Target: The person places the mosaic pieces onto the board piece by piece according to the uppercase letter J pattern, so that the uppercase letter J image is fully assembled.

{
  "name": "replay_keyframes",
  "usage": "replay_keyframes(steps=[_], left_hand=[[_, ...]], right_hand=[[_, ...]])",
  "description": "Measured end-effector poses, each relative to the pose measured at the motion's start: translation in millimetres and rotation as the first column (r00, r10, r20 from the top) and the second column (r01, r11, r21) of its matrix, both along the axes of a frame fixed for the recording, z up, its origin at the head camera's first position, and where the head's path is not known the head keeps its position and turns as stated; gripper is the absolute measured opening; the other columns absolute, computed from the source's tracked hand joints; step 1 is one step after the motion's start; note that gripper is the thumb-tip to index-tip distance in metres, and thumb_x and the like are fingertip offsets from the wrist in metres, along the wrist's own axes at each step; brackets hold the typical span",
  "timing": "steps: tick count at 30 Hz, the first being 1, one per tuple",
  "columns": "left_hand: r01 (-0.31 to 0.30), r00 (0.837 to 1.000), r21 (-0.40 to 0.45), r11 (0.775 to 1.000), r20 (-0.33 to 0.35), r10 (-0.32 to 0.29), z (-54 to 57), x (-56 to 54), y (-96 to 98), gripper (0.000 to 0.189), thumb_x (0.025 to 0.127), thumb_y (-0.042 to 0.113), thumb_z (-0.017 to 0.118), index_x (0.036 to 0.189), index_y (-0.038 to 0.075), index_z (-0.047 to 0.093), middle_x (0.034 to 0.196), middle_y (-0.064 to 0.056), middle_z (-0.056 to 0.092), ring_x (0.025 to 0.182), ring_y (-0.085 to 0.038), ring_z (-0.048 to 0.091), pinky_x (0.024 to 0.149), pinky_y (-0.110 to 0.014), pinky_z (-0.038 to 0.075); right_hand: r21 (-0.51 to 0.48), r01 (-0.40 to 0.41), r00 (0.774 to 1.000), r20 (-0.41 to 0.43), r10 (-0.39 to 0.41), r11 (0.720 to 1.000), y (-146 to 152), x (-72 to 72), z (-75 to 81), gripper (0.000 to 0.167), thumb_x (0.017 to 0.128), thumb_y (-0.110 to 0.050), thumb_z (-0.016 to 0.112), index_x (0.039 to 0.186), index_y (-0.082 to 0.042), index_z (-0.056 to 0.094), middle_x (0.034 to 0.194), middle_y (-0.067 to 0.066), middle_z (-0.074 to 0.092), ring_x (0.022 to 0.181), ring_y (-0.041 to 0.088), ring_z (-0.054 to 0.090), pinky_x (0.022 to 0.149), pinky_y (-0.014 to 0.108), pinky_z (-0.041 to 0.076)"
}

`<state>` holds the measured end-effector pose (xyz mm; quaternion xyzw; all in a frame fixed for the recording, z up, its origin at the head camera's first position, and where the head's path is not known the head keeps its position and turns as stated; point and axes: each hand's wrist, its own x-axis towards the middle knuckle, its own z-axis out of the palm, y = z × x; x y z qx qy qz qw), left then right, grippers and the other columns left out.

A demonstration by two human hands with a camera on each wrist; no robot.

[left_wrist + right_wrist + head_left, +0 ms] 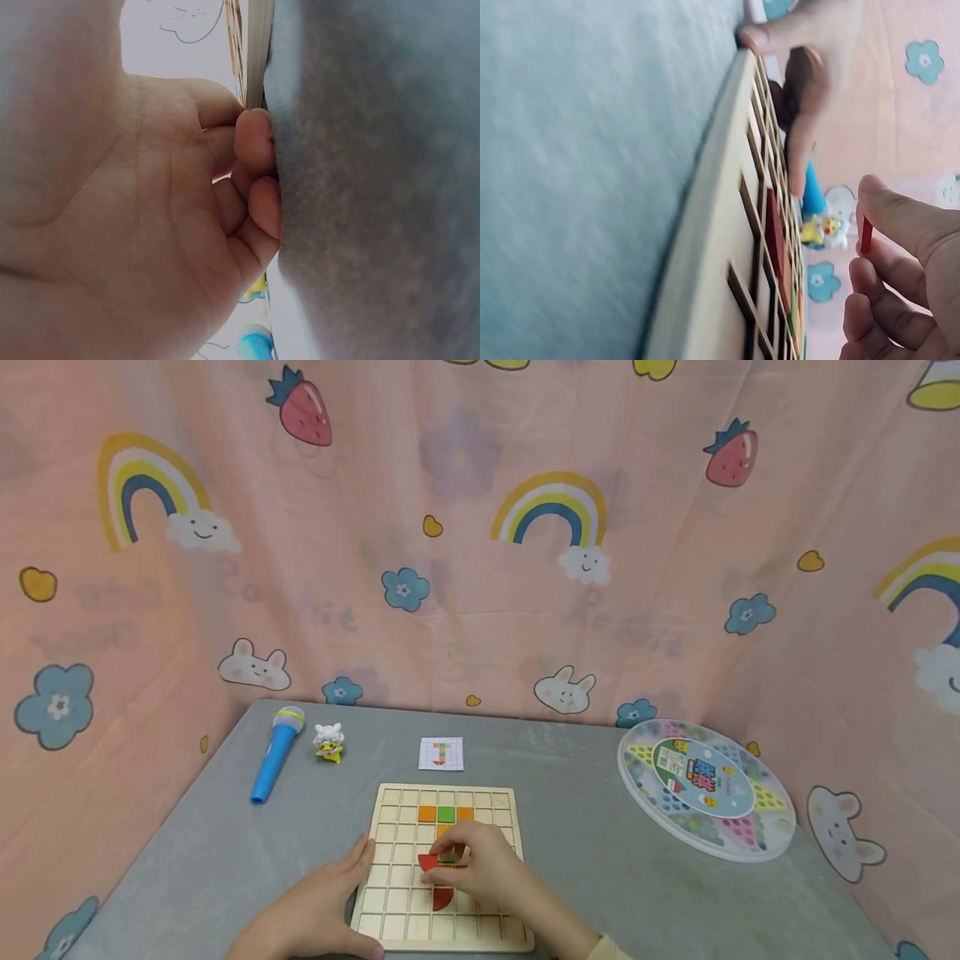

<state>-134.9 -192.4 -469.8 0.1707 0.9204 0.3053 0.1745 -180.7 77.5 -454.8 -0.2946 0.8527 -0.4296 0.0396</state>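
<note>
A wooden grid board (pixel 397 902) lies on the grey table. My left hand (pixel 318 893) rests at its left side, fingers along the edge and thumb at the near left corner. Above the board's middle, my right hand (pixel 480 864) pinches a small red quarter-circle tile (pixel 427 862) between thumb and index finger; the right wrist view shows this red tile (pixel 867 234) edge-on, raised over the board. Another red quarter-circle tile (pixel 442 898) sits in the grid below that hand. Orange (pixel 427 814) and green (pixel 446 814) square tiles form a row near the top, with more beneath, partly hidden by the right hand.
Behind the board lies a pattern card (pixel 441 753) with a coloured figure on a grid. A blue toy microphone (pixel 276 756) and a small white-and-yellow figurine (pixel 328 742) are at the back left. At the right lies a round game board (pixel 705 789). A printed pink curtain (pixel 465 635) hangs behind.
</note>
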Motion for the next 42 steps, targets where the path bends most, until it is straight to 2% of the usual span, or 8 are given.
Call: replay_keyframes(steps=[9,12,18,23,27,30,34,42], left_hand=[[-0.001,1.0,0.008,1.0,0.027,0.0,1.7,-0.6,-0.4,0.134,0.07,0.057,0.095,0.163,-0.01,0.025,0.171,-0.029,0.023,0.148,-0.05,0.041,0.111,-0.069,0.041],[-0.002,0.999,0.007,1.0,0.04,0.002,1.7,-1.3,0.2,0.133,0.071,0.055,0.096,0.164,-0.009,0.025,0.171,-0.029,0.024,0.147,-0.051,0.043,0.11,-0.069,0.042],[-0.004,0.999,-0.003,1.0,0.05,0.004,0.7,-2.6,0.6,0.132,0.071,0.055,0.095,0.164,-0.009,0.025,0.171,-0.029,0.024,0.146,-0.05,0.044,0.11,-0.069,0.042],[-0.002,0.999,0.001,1.0,0.043,0.002,0.3,-1.9,-0.3,0.132,0.072,0.055,0.095,0.164,-0.009,0.024,0.172,-0.028,0.023,0.147,-0.05,0.043,0.109,-0.07,0.042],[0.005,1.0,0.005,1.0,0.022,-0.005,0.9,0.2,-0.9,0.133,0.072,0.054,0.095,0.165,-0.008,0.023,0.173,-0.027,0.022,0.147,-0.051,0.042,0.109,-0.07,0.042],[0.006,1.0,0.005,1.0,0.015,-0.006,1.2,1.5,-1.1,0.132,0.072,0.055,0.095,0.165,-0.007,0.023,0.173,-0.026,0.022,0.147,-0.051,0.042,0.109,-0.07,0.042],[0.005,1.0,0.004,1.0,0.011,-0.005,1.7,2.3,-1.2,0.132,0.072,0.055,0.094,0.165,-0.007,0.024,0.173,-0.026,0.022,0.147,-0.05,0.042,0.109,-0.07,0.042],[0.008,1.0,0.016,1.0,0.015,-0.009,1.4,1.4,-1.3,0.134,0.072,0.055,0.094,0.165,-0.008,0.022,0.173,-0.027,0.021,0.147,-0.05,0.042,0.109,-0.07,0.042]], right_hand=[[0.146,-0.062,0.997,0.064,0.053,0.987,-4.4,12.9,-7.1,0.023,0.08,-0.031,0.096,0.09,-0.017,0.081,0.084,-0.015,0.061,0.076,0.0,0.05,0.071,0.017,0.045],[0.141,-0.073,0.997,0.05,0.067,0.987,-3.2,14.4,-12.2,0.023,0.08,-0.032,0.096,0.09,-0.018,0.08,0.085,-0.017,0.061,0.077,-0.001,0.051,0.072,0.017,0.045],[0.14,-0.098,0.993,-0.05,0.106,0.985,-0.1,16.0,-21.6,0.024,0.082,-0.036,0.094,0.09,-0.019,0.079,0.084,-0.017,0.061,0.08,-0.002,0.05,0.073,0.014,0.044],[0.144,-0.094,0.989,-0.1,0.109,0.985,0.8,16.7,-24.9,0.026,0.083,-0.038,0.093,0.094,-0.02,0.078,0.088,-0.017,0.061,0.083,-0.003,0.05,0.075,0.014,0.045],[0.129,-0.109,0.985,-0.12,0.124,0.986,2.7,16.5,-27.1,0.029,0.085,-0.032,0.092,0.106,-0.017,0.079,0.097,-0.014,0.067,0.09,-0.003,0.054,0.082,0.016,0.048],[0.109,-0.151,0.978,-0.132,0.165,0.983,3.9,15.3,-28.0,0.029,0.087,-0.024,0.09,0.113,-0.015,0.079,0.103,-0.01,0.072,0.094,-0.002,0.057,0.086,0.018,0.05],[0.092,-0.195,0.967,-0.15,0.207,0.976,3.6,13.9,-27.7,0.025,0.089,-0.017,0.088,0.112,-0.015,0.079,0.103,-0.01,0.074,0.093,-0.002,0.056,0.085,0.016,0.049],[0.114,-0.177,0.969,-0.154,0.194,0.977,-0.1,15.1,-28.3,0.02,0.09,-0.025,0.088,0.107,-0.02,0.079,0.095,-0.015,0.07,0.089,-0.002,0.054,0.083,0.015,0.046]])
